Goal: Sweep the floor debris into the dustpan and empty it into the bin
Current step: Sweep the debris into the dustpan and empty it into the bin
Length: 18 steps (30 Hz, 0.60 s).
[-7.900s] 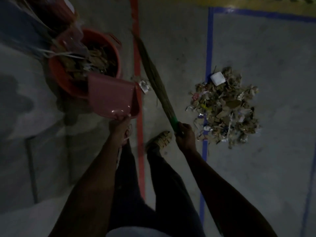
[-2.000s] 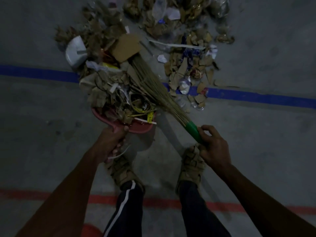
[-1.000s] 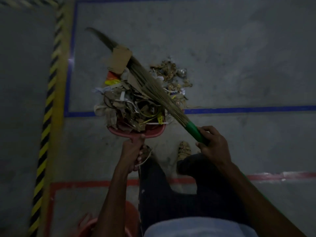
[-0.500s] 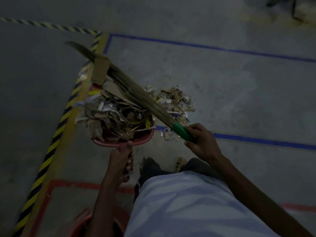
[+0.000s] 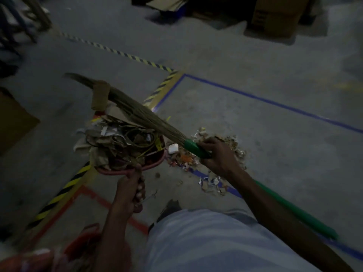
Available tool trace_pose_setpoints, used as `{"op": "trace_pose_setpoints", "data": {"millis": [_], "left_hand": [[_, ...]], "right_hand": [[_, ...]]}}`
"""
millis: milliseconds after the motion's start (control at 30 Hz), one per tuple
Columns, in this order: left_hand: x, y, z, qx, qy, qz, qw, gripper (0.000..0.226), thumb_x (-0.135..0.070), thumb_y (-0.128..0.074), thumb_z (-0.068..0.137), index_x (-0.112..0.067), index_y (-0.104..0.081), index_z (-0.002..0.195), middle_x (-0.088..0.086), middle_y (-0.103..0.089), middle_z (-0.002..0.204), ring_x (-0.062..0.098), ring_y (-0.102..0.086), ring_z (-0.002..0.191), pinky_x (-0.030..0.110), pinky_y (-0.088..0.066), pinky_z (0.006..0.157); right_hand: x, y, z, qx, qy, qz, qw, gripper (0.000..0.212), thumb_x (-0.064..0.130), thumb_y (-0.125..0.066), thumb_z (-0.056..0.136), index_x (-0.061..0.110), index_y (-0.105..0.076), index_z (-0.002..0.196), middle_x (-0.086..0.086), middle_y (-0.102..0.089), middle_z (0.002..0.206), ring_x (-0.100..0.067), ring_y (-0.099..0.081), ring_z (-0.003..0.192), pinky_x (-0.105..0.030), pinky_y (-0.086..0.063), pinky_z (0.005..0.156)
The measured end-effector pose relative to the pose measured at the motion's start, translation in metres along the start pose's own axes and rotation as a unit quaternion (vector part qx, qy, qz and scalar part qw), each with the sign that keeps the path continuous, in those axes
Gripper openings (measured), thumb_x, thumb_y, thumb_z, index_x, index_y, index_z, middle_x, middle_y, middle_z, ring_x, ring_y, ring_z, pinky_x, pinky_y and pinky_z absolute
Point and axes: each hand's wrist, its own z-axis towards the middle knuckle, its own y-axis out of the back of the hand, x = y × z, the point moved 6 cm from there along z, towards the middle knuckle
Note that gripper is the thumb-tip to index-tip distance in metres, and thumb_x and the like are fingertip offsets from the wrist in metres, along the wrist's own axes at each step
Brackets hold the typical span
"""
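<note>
Red plastic shows at the rim of the dustpan point(image 5: 155, 164), which is held up off the concrete floor point(image 5: 275, 134) and heaped with torn cardboard, paper strips and wrappers point(image 5: 115, 142). The left hand point(image 5: 130, 190) grips the dustpan's handle from below, fingers curled tight round it. The right hand point(image 5: 218, 156) is wrapped round the green handle point(image 5: 195, 148) of the broom point(image 5: 137, 112), just behind the point where the straw bristles begin. More of the green handle runs back under the right forearm toward the lower right. The bristles lie slanted across the top of the load in the dustpan, and a strip of brown cardboard point(image 5: 100, 97) hangs folded over them near their far tip.

On the floor beside and beneath the right hand lies a remnant of debris point(image 5: 208, 181), scattered over a blue tape line point(image 5: 275, 103). A small white block point(image 5: 173, 148) sits just beside the dustpan's right edge. Yellow-and-black hazard tape point(image 5: 64, 191) and a red line point(image 5: 98, 199) cross the floor below the dustpan. At the bottom left corner, part of the red bin point(image 5: 82, 240) is in view, blurred, near the left forearm. A pale striped shirt point(image 5: 216, 242) fills the lower middle. Cardboard boxes point(image 5: 275, 14) stand at the far top edge.
</note>
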Motion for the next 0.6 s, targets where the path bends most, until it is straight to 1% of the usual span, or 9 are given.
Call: {"op": "trace_pose_setpoints", "data": {"millis": [100, 200, 233, 300, 367, 433, 533, 600], "left_hand": [[0.024, -0.001, -0.031, -0.042, -0.003, -0.053, 0.998, 0.049, -0.051, -0.061, 0.094, -0.010, -0.050, 0.071, 0.002, -0.034, 0.046, 0.013, -0.029, 0.032, 0.016, -0.023, 0.042], [0.046, 0.009, -0.064, -0.093, -0.001, -0.077, 0.993, 0.045, -0.042, -0.058, 0.100, -0.009, -0.049, 0.071, 0.001, -0.035, 0.043, 0.012, -0.030, 0.029, 0.013, -0.024, 0.040], [0.052, 0.015, -0.076, -0.113, 0.004, -0.078, 0.991, 0.044, -0.040, -0.058, 0.101, -0.009, -0.049, 0.070, 0.001, -0.036, 0.043, 0.012, -0.030, 0.028, 0.013, -0.023, 0.040], [0.068, 0.030, -0.097, -0.148, 0.011, -0.078, 0.986, 0.049, -0.043, -0.059, 0.100, -0.010, -0.050, 0.066, 0.002, -0.036, 0.044, 0.013, -0.030, 0.030, 0.014, -0.023, 0.042], [0.087, 0.047, -0.117, -0.179, 0.017, -0.083, 0.980, 0.050, -0.047, -0.061, 0.098, -0.012, -0.050, 0.063, 0.004, -0.037, 0.048, 0.014, -0.030, 0.033, 0.016, -0.023, 0.044], [0.105, 0.061, -0.135, -0.208, 0.019, -0.101, 0.973, 0.047, -0.046, -0.061, 0.098, -0.012, -0.051, 0.068, 0.004, -0.037, 0.050, 0.013, -0.031, 0.033, 0.018, -0.022, 0.044], [0.118, 0.076, -0.159, -0.240, 0.020, -0.120, 0.963, 0.044, -0.040, -0.059, 0.101, -0.009, -0.047, 0.073, 0.001, -0.035, 0.045, 0.011, -0.029, 0.030, 0.016, -0.022, 0.039], [0.127, 0.087, -0.169, -0.252, 0.018, -0.142, 0.957, 0.045, -0.037, -0.056, 0.103, -0.009, -0.046, 0.070, 0.001, -0.034, 0.043, 0.010, -0.027, 0.029, 0.015, -0.022, 0.036]], "right_hand": [[0.002, 0.003, -0.008, 0.016, 0.042, 0.025, 0.999, 0.053, 0.015, -0.076, 0.075, 0.015, -0.066, 0.127, -0.006, -0.066, 0.114, -0.027, -0.062, 0.097, -0.038, -0.053, 0.077], [0.012, -0.007, -0.021, 0.055, 0.080, 0.040, 0.995, 0.056, 0.018, -0.076, 0.070, 0.016, -0.068, 0.125, -0.006, -0.066, 0.115, -0.026, -0.062, 0.097, -0.032, -0.049, 0.074], [0.015, -0.012, -0.024, 0.071, 0.093, 0.045, 0.992, 0.058, 0.021, -0.076, 0.067, 0.016, -0.068, 0.125, -0.007, -0.066, 0.114, -0.026, -0.062, 0.098, -0.033, -0.050, 0.074], [0.026, -0.024, -0.032, 0.104, 0.122, 0.061, 0.985, 0.060, 0.022, -0.076, 0.064, 0.015, -0.069, 0.124, -0.007, -0.067, 0.114, -0.027, -0.063, 0.100, -0.038, -0.053, 0.078], [0.040, -0.037, -0.042, 0.128, 0.151, 0.070, 0.978, 0.060, 0.016, -0.081, 0.064, 0.014, -0.070, 0.123, -0.008, -0.068, 0.115, -0.028, -0.063, 0.103, -0.038, -0.053, 0.081], [0.053, -0.048, -0.049, 0.140, 0.174, 0.080, 0.971, 0.058, 0.010, -0.085, 0.061, 0.014, -0.072, 0.118, -0.008, -0.069, 0.109, -0.029, -0.064, 0.098, -0.039, -0.053, 0.077], [0.074, -0.067, -0.054, 0.169, 0.209, 0.061, 0.961, 0.057, 0.016, -0.084, 0.062, 0.015, -0.072, 0.118, -0.007, -0.069, 0.103, -0.026, -0.064, 0.090, -0.036, -0.052, 0.072], [0.088, -0.083, -0.057, 0.195, 0.228, 0.059, 0.952, 0.057, 0.014, -0.084, 0.064, 0.013, -0.071, 0.120, -0.007, -0.067, 0.103, -0.024, -0.063, 0.087, -0.034, -0.051, 0.070]]}}
